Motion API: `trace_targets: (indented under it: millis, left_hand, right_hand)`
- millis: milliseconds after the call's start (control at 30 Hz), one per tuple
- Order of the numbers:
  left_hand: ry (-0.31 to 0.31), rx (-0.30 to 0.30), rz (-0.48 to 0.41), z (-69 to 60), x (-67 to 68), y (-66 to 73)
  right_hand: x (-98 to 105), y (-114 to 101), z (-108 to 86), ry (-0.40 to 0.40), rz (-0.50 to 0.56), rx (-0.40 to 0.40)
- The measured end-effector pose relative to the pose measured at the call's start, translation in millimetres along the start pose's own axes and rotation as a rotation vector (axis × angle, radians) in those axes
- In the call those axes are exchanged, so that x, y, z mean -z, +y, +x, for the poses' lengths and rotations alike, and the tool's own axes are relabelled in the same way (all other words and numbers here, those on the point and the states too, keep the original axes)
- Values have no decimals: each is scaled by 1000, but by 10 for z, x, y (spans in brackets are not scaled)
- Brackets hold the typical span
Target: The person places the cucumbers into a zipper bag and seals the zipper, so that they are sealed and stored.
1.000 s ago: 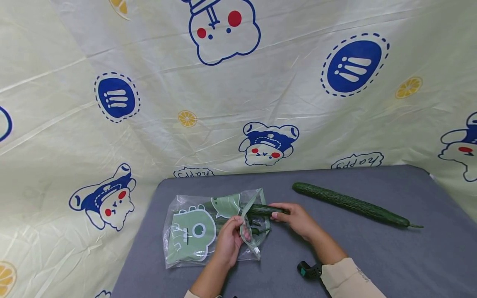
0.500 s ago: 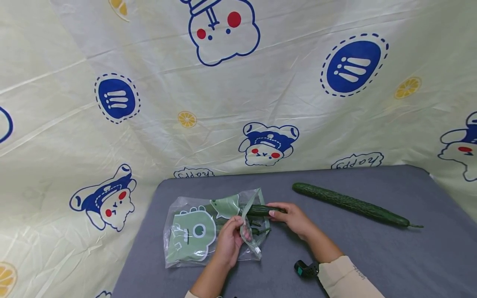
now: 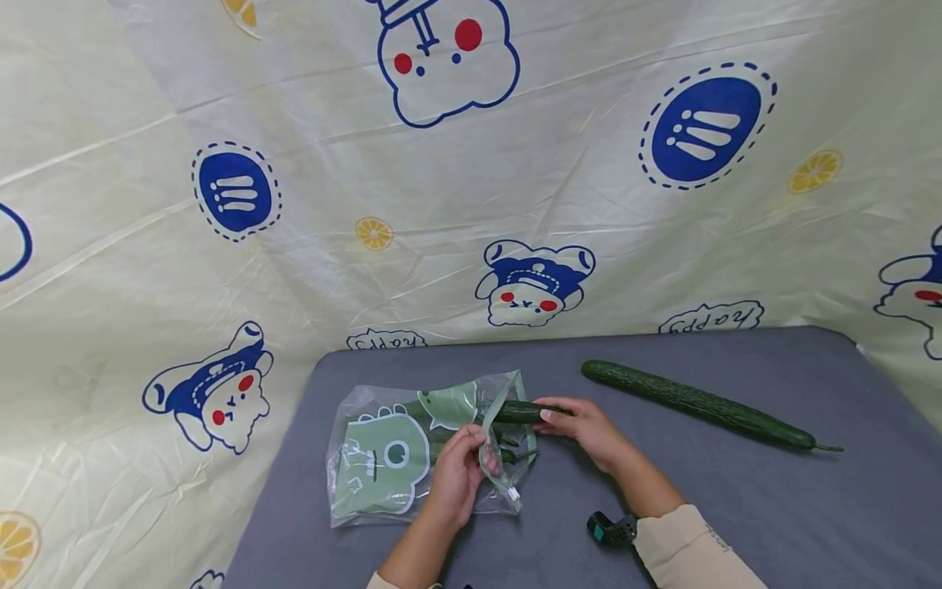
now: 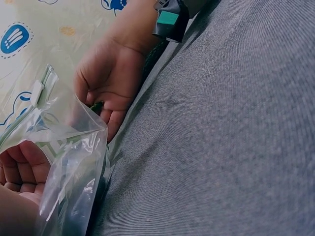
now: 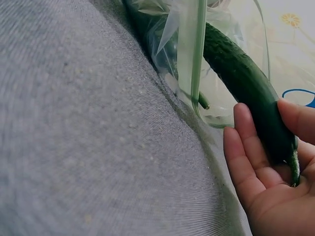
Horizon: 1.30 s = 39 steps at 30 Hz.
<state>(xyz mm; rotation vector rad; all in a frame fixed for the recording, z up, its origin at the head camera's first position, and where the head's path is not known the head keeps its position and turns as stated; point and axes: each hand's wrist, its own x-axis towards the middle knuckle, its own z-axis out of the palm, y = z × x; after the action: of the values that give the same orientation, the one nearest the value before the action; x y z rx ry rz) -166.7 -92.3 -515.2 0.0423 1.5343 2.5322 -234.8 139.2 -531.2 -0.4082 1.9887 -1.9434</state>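
A clear zip bag (image 3: 379,466) with a green cartoon print lies on the left of the table, its mouth to the right. My left hand (image 3: 456,478) grips the near edge of that mouth, fingers curled on the plastic. My right hand (image 3: 585,429) holds a dark green cucumber (image 5: 246,83) by its stem end, thumb on one side and fingers on the other. The cucumber's far part is inside the bag. More green stems (image 3: 515,456) show at the mouth, belonging to cucumbers largely hidden behind print and plastic.
Another long cucumber (image 3: 699,403) lies slantwise at the table's back right. The grey table (image 3: 736,507) ends at a pale printed curtain (image 3: 441,180) behind it. A white slider (image 3: 513,494) sits on the bag's zip. My right wrist carries a black strapped device (image 3: 612,530).
The right hand shifts slightly left and then back, still holding the cucumber in the bag's mouth. The whole view drifts a little; the left hand keeps its grip on the bag.
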Motion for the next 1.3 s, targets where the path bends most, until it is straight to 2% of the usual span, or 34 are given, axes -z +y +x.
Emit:
trace_targets:
  millis: [200,433,600,733,933,1167,1300]
  left_hand:
    - [-1,-3,10,-1,-7,-10]
    - [-17,-6,5,-5,-2,-25]
    - [-16,4,6,-1,0,-25]
    - [-18,5,4,-4,4,-21]
    - [-17,4,4,-5,8,-18]
    - [18,-4,6,-2,3,-13]
    - [14,-19,20,0,4,-15]
  right_hand:
    - [3,43,8,-2,12,-12]
    - [-116,53,71,71,-50,-9]
    - [-241,46,147,103,-60,-36]
    - [-338,45,190,86,-9,-46]
    - [-398,85,222,30,84,-12]
    - [-363,148,259,14,115,0]
    - [-350,143,287,47,91,-16]
